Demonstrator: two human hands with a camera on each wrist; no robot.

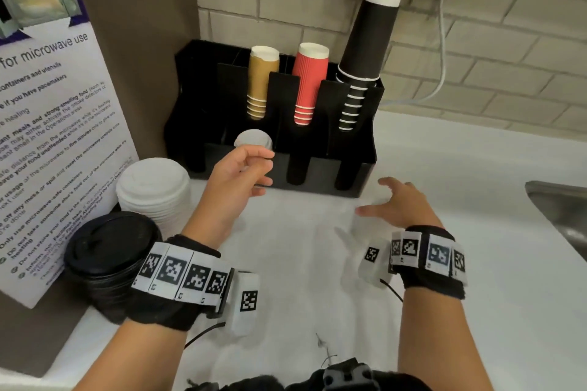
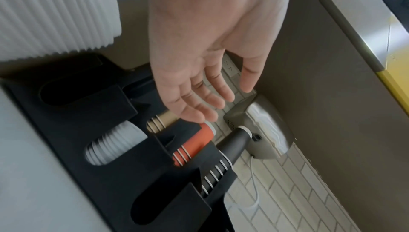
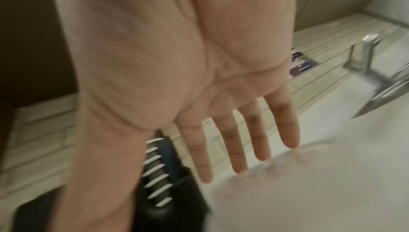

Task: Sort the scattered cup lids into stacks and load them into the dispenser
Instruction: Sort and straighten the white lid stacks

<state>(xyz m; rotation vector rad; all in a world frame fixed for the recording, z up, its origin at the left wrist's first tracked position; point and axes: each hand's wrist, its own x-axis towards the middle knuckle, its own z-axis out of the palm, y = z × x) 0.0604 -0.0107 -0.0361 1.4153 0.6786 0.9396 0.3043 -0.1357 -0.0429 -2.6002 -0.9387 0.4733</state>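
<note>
— What can't you make out?
— The left hand (image 1: 236, 173) covers the front of the small white lids (image 1: 253, 139) in the dispenser (image 1: 320, 179). The sink (image 1: 559, 209) is cut by the right edge.
— And the right hand (image 3: 199, 71)?
— Blurred in the wrist view; the black cups (image 3: 156, 172) behind it are smeared.

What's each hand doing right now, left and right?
Left hand: open, fingers relaxed, holding nothing, above the black plastic dispenser.
Right hand: open, fingers spread, holding nothing, over the white counter.
</note>
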